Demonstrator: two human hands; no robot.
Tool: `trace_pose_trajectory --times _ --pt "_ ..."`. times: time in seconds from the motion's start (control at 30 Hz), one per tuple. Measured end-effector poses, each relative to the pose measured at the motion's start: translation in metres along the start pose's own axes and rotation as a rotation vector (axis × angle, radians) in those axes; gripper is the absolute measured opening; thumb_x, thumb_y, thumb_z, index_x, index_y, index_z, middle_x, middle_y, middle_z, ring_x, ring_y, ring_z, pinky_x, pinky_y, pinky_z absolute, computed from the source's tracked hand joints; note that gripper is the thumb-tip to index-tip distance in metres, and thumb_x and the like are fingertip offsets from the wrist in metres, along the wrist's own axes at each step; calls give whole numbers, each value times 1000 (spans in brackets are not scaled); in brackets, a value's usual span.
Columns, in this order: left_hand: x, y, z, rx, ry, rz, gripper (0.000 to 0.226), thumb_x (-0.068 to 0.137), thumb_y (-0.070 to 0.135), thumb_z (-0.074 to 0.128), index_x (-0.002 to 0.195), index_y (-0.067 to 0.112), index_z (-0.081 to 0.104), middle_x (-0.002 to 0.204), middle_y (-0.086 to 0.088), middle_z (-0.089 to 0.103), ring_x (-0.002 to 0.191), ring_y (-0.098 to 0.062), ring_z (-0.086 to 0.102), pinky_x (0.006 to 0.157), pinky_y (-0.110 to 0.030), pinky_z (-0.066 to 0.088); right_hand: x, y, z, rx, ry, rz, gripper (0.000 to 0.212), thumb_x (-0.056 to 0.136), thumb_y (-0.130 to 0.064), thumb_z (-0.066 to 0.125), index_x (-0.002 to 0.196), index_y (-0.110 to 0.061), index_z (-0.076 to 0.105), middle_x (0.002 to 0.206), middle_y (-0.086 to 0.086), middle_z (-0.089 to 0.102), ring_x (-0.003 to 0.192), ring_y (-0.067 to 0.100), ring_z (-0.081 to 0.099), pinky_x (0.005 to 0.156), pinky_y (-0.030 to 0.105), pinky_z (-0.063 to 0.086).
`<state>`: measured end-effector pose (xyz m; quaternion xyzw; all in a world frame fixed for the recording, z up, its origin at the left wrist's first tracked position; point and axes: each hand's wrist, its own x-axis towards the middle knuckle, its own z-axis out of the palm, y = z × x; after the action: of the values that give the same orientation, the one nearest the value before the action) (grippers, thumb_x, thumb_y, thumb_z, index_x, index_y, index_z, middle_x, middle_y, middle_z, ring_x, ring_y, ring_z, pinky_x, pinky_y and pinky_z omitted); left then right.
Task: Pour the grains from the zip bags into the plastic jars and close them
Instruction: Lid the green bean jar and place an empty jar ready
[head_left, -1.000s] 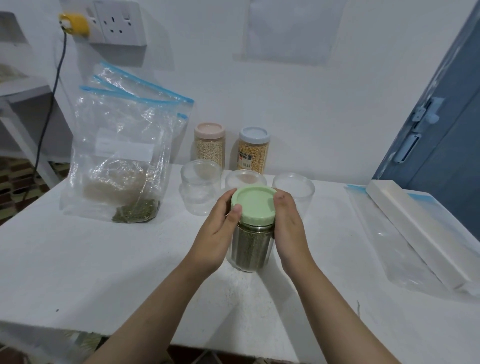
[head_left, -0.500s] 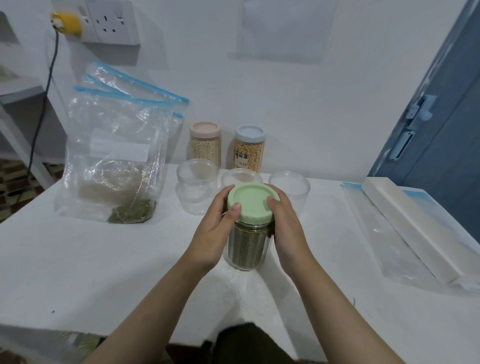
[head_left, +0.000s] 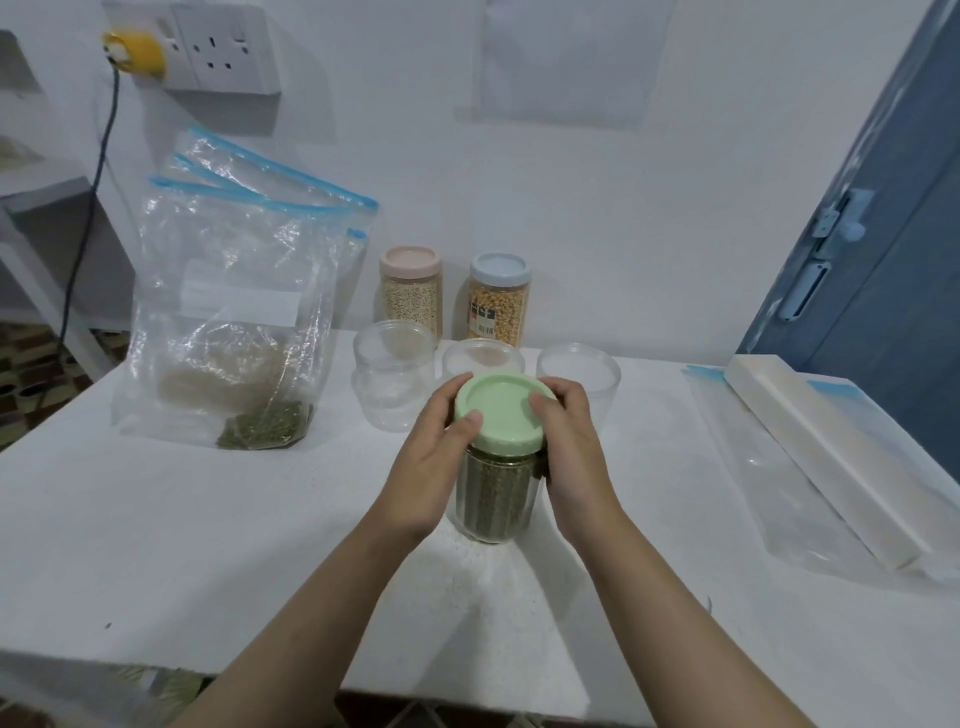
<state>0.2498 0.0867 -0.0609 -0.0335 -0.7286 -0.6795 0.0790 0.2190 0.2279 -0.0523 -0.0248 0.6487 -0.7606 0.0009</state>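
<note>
I stand at a white table (head_left: 156, 519) against a pale wall (head_left: 571, 208), double socket (head_left: 223, 49) with yellow plug (head_left: 135, 52) upper left, blue door (head_left: 893, 270) right, patterned floor (head_left: 31, 358) left.

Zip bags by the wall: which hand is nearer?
Left. The left hand holds the jar on the side facing the zip bags; the right hand grips the far side.

A plain home room, likely a pantry corner. A white tabletop (head_left: 156, 519) stands against a painted wall with a socket (head_left: 228, 47). Filled grain jars (head_left: 498, 299) and a blue door (head_left: 893, 260) suggest it.
</note>
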Motion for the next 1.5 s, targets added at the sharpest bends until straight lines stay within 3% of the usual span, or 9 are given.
trace_pose_trajectory --times 0.17,0.3,0.43,0.57,0.73,0.8,0.93,1.1,1.5 --pt "-1 -1 -4 -29 -14 -2 50 87 76 39 134 59 36 142 20 48 131 5 44 109 -19 34 -2 8 1 134 22 -12 36 89 -58 48 115 -35 58 119 -7 63 109 12 59 83 30 49" --pt "-2 -2 -1 -52 13 28 38 95 39 50 132 38 42 126 16 58 113 11 55 92 -11 46 -2 7 -1 172 45 -27 28 98 -48 44 98 -23 57 96 -3 61 90 12 55 66 24 43" --pt "0 -3 -4 -62 44 10 42 91 56 38 129 40 44 119 20 64 111 9 57 90 -12 44 -2 9 -2 158 7 -36 33 99 -50 40 110 -29 64 113 -3 67 101 10 62 77 23 46" --pt "-3 -5 1 -49 -15 24 42 91 47 60 129 39 43 130 18 55 116 11 53 90 -10 45 -3 8 -1 171 37 -30 24 100 -45 42 99 -24 54 99 0 59 89 11 55 66 24 43" --pt "3 -3 -3 -61 21 -4 43 95 59 33 135 48 45 137 24 53 128 8 45 109 -19 35 -1 9 -2 146 9 -31 27 104 -40 41 109 -23 62 110 -3 66 104 12 61 83 29 47" --pt "3 -1 -3 -75 14 -22 42 94 64 35 133 51 38 131 21 57 123 6 51 104 -19 38 -1 9 -1 143 24 -30 24 104 -41 41 105 -24 58 103 -4 62 97 12 58 75 27 45" --pt "-3 -3 -1 -35 -25 19 50 87 52 65 130 42 40 130 15 57 119 3 54 97 -20 46 0 7 -2 154 -22 9 34 100 -44 45 118 -24 66 121 2 68 117 18 62 96 38 50" --pt "-3 0 -7 -26 -69 26 52 83 54 60 131 41 45 129 17 56 121 5 52 94 -13 44 -1 3 -2 181 25 -5 20 102 -31 47 103 -19 63 102 -1 68 97 14 64 77 33 48" --pt "1 4 -12 -41 -124 4 56 89 42 50 144 33 43 142 17 47 118 16 49 89 -6 42 -7 0 -1 80 -11 -32 24 101 -23 51 119 -27 67 121 -3 68 114 15 64 90 32 53"
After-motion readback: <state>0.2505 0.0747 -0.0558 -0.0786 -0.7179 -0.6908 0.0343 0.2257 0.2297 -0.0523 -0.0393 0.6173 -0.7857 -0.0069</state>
